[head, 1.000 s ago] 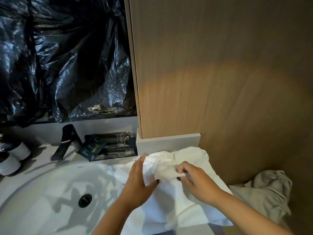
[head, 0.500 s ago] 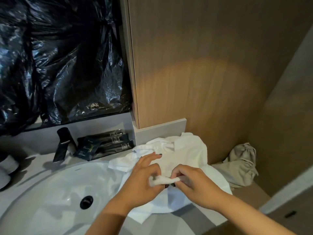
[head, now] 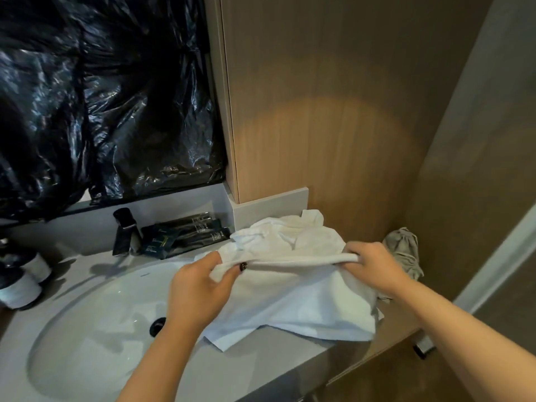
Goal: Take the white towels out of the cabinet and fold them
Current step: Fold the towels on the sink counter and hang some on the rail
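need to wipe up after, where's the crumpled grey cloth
In the head view the crumpled grey cloth lies at the right, against the wooden wall panel, just beyond the right hand.

A plain white terry towel (head: 293, 288) fills the lower middle of the frame, and beside it at the right edge of the counter lies a crumpled grey-beige cloth (head: 404, 250). The glossy black plastic sheet (head: 101, 97) in the upper left shows pale bluish glints, while the warm brown wood-grain wall panel (head: 333, 111) to its right carries fine vertical lines and a lighter amber patch. Lower left, the white oval basin (head: 95, 320) has a black drain (head: 157, 326), set in a pale grey countertop (head: 255, 364) with a black tap (head: 125, 232), dark sachets with pale print (head: 185, 233) and black-and-white bottles (head: 20, 282); the left hand (head: 200, 288) has a dark patterned thumbnail.
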A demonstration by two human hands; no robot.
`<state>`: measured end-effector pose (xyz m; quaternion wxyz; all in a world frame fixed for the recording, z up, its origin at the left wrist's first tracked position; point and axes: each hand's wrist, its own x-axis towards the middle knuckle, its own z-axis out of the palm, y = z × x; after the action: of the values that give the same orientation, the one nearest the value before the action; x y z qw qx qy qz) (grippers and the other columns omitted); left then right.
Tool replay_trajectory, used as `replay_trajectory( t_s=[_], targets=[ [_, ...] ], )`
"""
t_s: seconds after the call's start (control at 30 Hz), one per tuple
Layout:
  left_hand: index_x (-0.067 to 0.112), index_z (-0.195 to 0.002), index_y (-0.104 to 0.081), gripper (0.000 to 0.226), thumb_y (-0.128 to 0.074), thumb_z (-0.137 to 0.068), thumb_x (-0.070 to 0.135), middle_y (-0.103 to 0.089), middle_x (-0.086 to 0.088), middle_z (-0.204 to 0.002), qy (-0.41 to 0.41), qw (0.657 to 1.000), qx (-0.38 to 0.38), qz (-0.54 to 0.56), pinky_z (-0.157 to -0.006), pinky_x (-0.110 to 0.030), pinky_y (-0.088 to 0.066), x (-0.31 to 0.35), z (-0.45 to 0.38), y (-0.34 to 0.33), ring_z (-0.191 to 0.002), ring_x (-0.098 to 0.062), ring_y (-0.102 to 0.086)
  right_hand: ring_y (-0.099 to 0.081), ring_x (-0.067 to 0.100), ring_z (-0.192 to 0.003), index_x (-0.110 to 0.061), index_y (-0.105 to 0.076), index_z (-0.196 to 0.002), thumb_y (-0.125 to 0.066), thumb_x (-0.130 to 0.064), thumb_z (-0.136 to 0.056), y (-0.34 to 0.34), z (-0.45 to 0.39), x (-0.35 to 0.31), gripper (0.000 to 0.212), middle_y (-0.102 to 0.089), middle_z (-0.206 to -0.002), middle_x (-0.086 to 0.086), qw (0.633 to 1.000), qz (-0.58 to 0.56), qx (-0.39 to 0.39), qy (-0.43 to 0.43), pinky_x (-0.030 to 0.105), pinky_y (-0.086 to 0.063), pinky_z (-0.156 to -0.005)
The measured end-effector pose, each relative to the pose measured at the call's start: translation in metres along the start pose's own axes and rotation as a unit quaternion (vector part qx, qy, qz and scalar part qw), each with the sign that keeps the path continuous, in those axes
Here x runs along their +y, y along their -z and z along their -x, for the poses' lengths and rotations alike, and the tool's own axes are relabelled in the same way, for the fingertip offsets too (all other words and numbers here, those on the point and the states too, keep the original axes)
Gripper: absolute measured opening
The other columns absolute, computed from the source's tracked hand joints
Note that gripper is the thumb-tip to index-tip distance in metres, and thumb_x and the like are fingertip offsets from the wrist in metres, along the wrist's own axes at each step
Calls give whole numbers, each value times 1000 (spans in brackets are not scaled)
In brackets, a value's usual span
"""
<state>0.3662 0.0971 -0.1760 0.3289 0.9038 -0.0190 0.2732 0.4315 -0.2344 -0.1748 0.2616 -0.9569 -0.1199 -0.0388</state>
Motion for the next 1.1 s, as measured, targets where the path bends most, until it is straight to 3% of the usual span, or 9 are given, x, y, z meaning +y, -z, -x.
replay_trajectory(
  t_s=[0.1, 0.2, 0.33, 0.47, 0.67, 0.77, 0.9, 1.0, 1.1],
  targets=[
    [32, -61, -36, 47, -79, -78, 42, -46, 8, -48, 51, 999, 8, -11, -46, -28, -30, -2, 0, 11, -49, -16, -47, -60, 16, -67, -29, -62, -73, -70, -14, -84, 33, -14, -7, 20, -64, -70, -7, 997, 4, 80, 21, 41, -49, -61],
    [31, -66, -47, 34, -75, -81, 44, -54, 5, -51, 110, 993, 17, 35, -50, -33, -42, 1, -5, 13, -53, -19, -55, -61, 19, -70, -17, -68, -78, -67, -8, -84, 72, -29, -18, 11, -66, -73, -2, 987, 0, 150, 54, 43, -51, -63],
    [27, -69, -57, 25, -69, -91, 29, -58, 13, -60, 162, 966, 84, 185, -54, -28, -39, 25, -20, 6, -54, -4, -49, -60, 18, -70, -13, -71, -80, -69, -9, -87, 131, -46, -33, 8, -64, -73, 1, 963, -30, 253, 91, 29, -47, -60],
    [15, -86, -54, 24, -53, -100, 35, -52, 0, -74, 211, 915, 133, 317, -56, -28, -38, 69, -46, -3, -66, -13, -47, -58, 11, -69, -15, -70, -83, -71, -15, -88, 171, -52, -51, 5, -62, -73, -5, 947, -36, 291, 135, 20, -41, -59],
    [26, -87, -57, 15, -53, -97, 35, -59, 16, -69, 208, 890, 175, 365, -54, -22, -42, 134, -63, -8, -60, -4, -49, -61, 8, -67, -21, -71, -90, -73, -23, -87, 172, -42, -74, 5, -65, -76, -7, 957, -7, 199, 212, 20, -45, -58],
    [44, -94, -58, 11, -59, -95, 33, -67, 15, -82, 112, 937, 80, 320, -60, -21, -49, 153, -57, -13, -64, -6, -57, -58, 11, -60, -19, -71, -87, -73, -24, -86, 160, -37, -83, 6, -65, -70, -5, 957, 7, 147, 251, 32, -44, -51],
    [55, -139, -37, 53, -55, -98, 28, -55, 30, -112, 8, 974, -71, 214, -78, -4, -40, 157, -50, -27, -100, 7, -55, -62, 16, -67, -17, -73, -89, -72, -21, -87, 153, -31, -89, 5, -70, -77, -2, 953, 9, 60, 298, 42, -50, -58],
    [65, -113, -48, 47, -54, -98, 22, -61, 32, -90, -25, 977, -114, 177, -68, -15, -41, 156, -52, -31, -83, 5, -57, -62, 13, -68, -21, -71, -88, -71, -19, -87, 152, -27, -85, 2, -70, -78, -5, 946, 13, 19, 322, 34, -47, -57],
    [48, -92, -53, 30, -53, -96, 18, -58, 26, -78, -37, 986, -97, 131, -57, -25, -38, 158, -56, -35, -66, -3, -53, -57, 13, -63, -27, -68, -82, -72, -19, -84, 150, -27, -74, 9, -65, -70, -10, 950, 12, 13, 312, 37, -44, -55]
  ],
)
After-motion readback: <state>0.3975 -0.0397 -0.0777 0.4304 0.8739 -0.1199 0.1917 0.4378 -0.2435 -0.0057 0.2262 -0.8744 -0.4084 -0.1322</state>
